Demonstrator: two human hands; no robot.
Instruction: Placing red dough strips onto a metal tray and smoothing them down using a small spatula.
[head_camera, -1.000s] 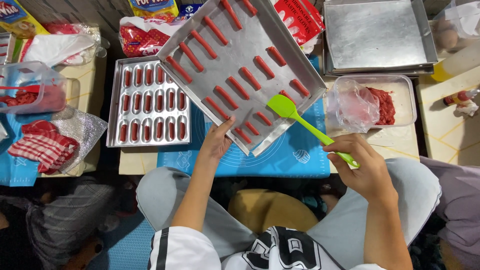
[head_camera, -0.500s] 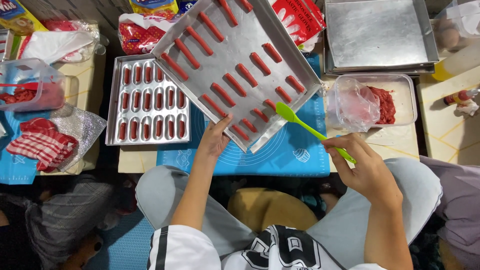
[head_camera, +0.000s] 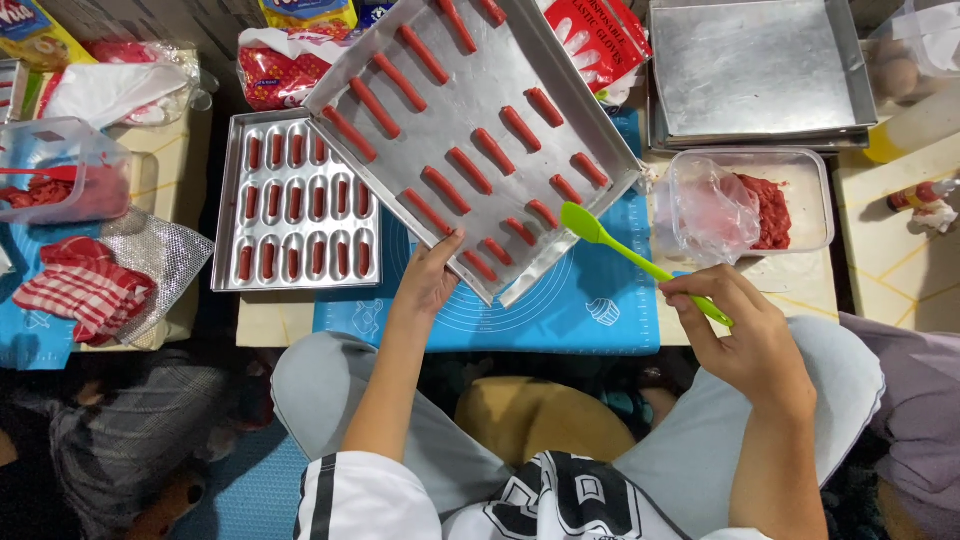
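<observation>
My left hand (head_camera: 430, 275) grips the near corner of a tilted metal tray (head_camera: 520, 75) that carries several red meat sticks (head_camera: 470, 170) in rows. My right hand (head_camera: 745, 335) holds a green spatula (head_camera: 640, 258) by its handle; the blade sits just off the tray's near right edge, over a blue silicone mat (head_camera: 590, 300). Left of the tray lies a metal mould tray (head_camera: 295, 205) with red filling in its oval cavities.
A clear tub of raw minced meat (head_camera: 790, 205) with a plastic bag stands to the right, and stacked empty metal trays (head_camera: 755, 65) behind it. At left are a plastic container with a red utensil (head_camera: 60, 180), a red-striped cloth (head_camera: 85, 285) and snack packets (head_camera: 285, 70).
The spatula blade has slid off the tray's surface toward its near right edge. My left hand has shifted slightly along the tray's corner, and the tray is turned a little.
</observation>
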